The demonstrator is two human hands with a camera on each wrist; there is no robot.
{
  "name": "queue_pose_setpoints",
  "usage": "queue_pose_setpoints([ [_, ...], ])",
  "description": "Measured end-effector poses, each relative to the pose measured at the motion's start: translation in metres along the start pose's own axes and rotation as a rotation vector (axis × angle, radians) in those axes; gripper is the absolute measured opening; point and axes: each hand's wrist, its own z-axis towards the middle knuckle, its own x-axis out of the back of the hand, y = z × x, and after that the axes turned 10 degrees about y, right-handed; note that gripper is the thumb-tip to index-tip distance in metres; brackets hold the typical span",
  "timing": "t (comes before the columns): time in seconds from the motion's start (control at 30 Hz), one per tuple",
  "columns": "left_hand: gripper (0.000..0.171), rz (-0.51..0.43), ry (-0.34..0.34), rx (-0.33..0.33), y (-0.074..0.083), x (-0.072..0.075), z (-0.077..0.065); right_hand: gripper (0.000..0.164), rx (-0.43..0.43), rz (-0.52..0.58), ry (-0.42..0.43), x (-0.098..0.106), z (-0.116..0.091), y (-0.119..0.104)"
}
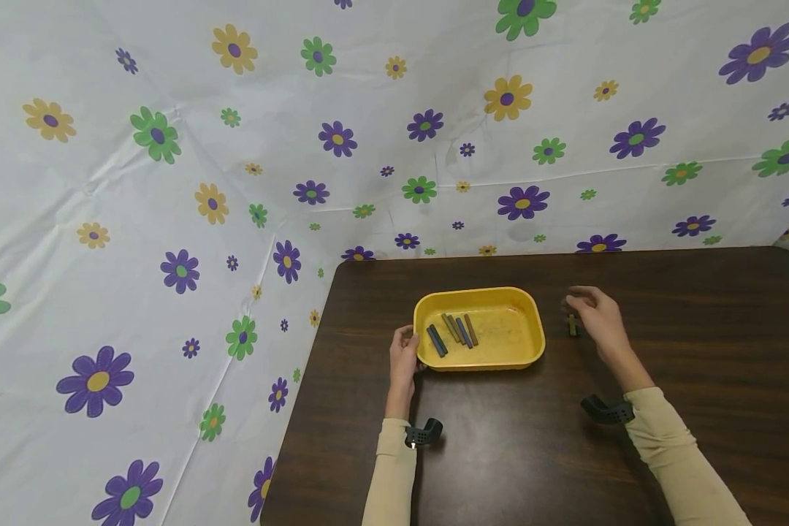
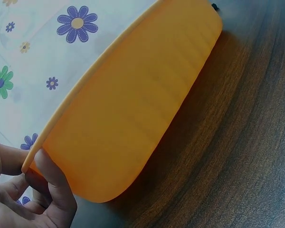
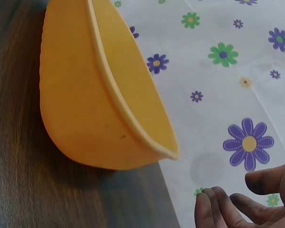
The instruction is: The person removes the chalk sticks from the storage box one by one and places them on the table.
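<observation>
A yellow plastic tray (image 1: 508, 336) stands on the dark table, with several short slim crayon-like sticks (image 1: 471, 332) in its left half, some dark blue, others olive or brown. My left hand (image 1: 404, 358) grips the tray's left end, thumb and fingers pinching the rim, as the left wrist view shows. To the right of the tray my right hand (image 1: 600, 321) hovers with loosely bent fingers, nothing visible between them. Just below its fingertips a small group of olive sticks (image 1: 573, 326) lies on the table. Dark smudges mark the fingertips (image 3: 222, 194) in the right wrist view.
The brown wood-grain table (image 1: 500, 453) ends at the back against a white flowered sheet (image 1: 368, 95), which also hangs along the left side. A dark wrist-camera mount (image 1: 424, 433) sits on the left wrist and another mount (image 1: 608, 410) on the right.
</observation>
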Motion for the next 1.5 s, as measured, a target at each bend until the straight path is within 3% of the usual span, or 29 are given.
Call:
queue_pose_setpoints([
  [0.4, 0.034, -0.026, -0.025, 0.000, -0.005, 0.002, 0.003, 0.051, 0.040, 0.007, -0.052, -0.020, -0.010, -0.014],
  [0.7, 0.034, -0.033, -0.033, 0.012, -0.005, 0.002, 0.004, 0.049, 0.011, 0.057, -0.092, -0.035, -0.013, -0.025],
  [1.07, 0.035, -0.013, 0.001, 0.013, -0.043, -0.002, 0.028, 0.049, -0.010, 0.119, -0.143, -0.052, -0.012, -0.028],
  [1.5, 0.030, -0.021, 0.010, 0.014, -0.040, -0.002, 0.026, 0.046, -0.015, 0.143, -0.194, -0.077, -0.015, -0.024],
])
